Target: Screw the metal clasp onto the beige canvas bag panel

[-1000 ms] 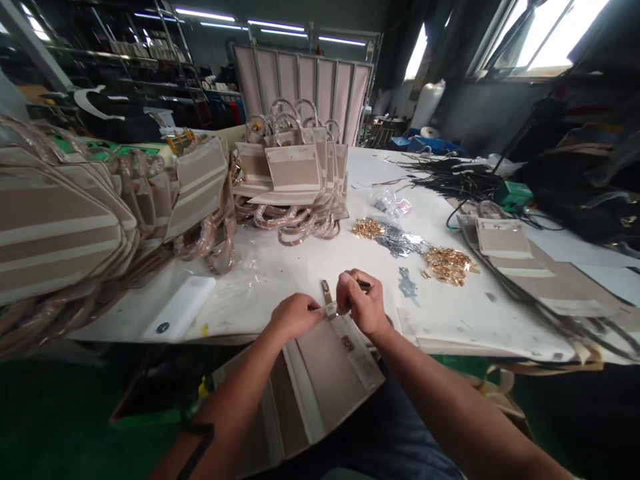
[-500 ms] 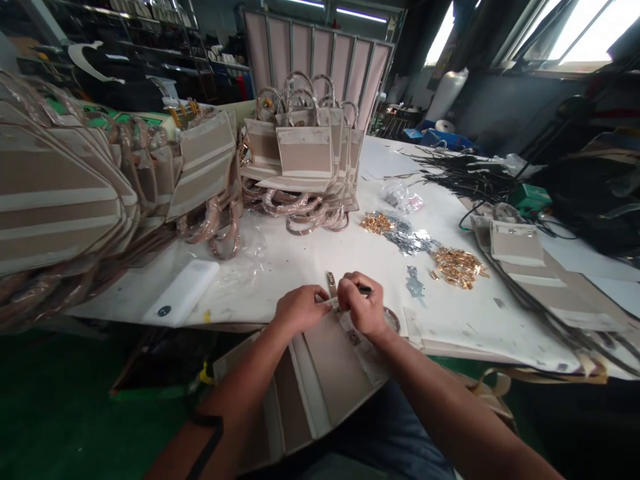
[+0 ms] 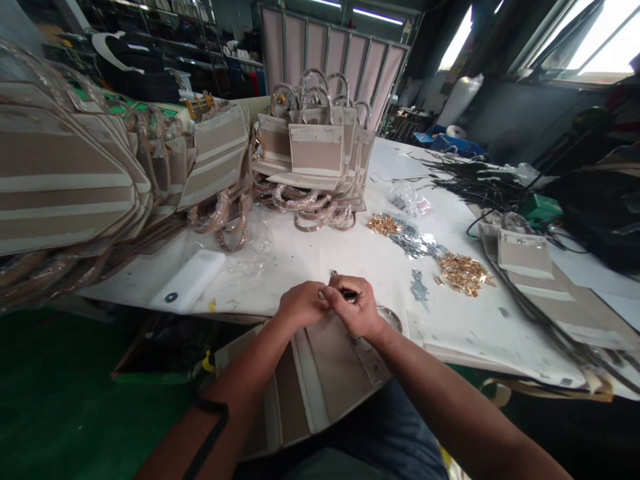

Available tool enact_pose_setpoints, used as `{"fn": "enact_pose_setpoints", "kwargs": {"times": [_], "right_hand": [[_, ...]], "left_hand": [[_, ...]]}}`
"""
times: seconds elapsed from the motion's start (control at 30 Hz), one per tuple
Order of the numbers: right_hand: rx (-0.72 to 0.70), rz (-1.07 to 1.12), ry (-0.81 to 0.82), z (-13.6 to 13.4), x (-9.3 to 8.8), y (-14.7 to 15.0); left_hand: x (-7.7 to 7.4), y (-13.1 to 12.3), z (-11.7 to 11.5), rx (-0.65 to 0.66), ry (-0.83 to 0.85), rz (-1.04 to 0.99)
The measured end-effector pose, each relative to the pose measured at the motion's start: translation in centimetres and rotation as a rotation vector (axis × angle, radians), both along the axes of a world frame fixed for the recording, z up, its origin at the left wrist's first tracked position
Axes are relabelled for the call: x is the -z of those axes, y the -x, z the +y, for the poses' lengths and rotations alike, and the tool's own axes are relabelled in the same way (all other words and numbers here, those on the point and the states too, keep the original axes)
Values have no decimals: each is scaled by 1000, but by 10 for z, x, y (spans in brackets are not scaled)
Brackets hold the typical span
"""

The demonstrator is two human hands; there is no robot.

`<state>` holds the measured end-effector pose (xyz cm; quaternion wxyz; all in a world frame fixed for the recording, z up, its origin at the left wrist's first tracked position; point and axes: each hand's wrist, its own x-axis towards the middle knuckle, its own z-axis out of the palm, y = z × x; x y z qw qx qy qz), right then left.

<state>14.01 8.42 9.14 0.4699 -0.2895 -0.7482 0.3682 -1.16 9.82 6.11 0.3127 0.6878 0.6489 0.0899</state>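
A beige bag with white stripes (image 3: 320, 380) lies across my lap, its top edge resting at the white table's front edge (image 3: 450, 350). My left hand (image 3: 300, 305) is closed on the bag's top edge. My right hand (image 3: 357, 305) is closed too, pinching a thin black tool whose tip pokes out beside the fingers. Both hands touch over a small metal strap fitting (image 3: 333, 274), which mostly hides behind them.
Stacks of matching beige bags (image 3: 315, 157) stand at the table's back and crowd the left side (image 3: 75, 187). Gold fittings (image 3: 463, 273) and silver parts (image 3: 415, 243) lie right of centre. A white power bank (image 3: 189, 288) sits left; black cords (image 3: 470, 177) and flat bag panels (image 3: 530, 260) right.
My hands have drawn together until they touch, now covering most of the metal fitting. The view has shifted slightly, moving everything a little to the right and the stacks closer.
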Motion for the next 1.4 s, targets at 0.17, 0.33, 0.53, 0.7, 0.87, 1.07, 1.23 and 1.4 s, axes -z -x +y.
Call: {"fn": "enact_pose_setpoints", "kwargs": {"times": [0.17, 0.33, 0.53, 0.7, 0.87, 1.07, 1.23, 1.4], "right_hand": [[73, 108, 74, 4, 2, -11], [92, 294, 128, 2, 2, -11], [95, 295, 179, 0, 10, -12], [118, 346, 174, 1, 12, -15], [101, 426, 167, 3, 11, -18], [148, 345, 162, 5, 13, -20], [142, 354, 159, 6, 20, -20], [159, 280, 169, 3, 26, -18]], "left_hand": [[-2, 2, -5, -45, -16, -16], [-3, 1, -5, -68, -16, -21], [-4, 0, -3, -61, 5, -26], [-5, 0, -3, -65, 1, -34], [-5, 0, -2, -52, 23, -46], [-1, 1, -1, -42, 14, -67], [3, 2, 0, -44, -15, -78], [-1, 2, -8, -32, -105, -78]]}}
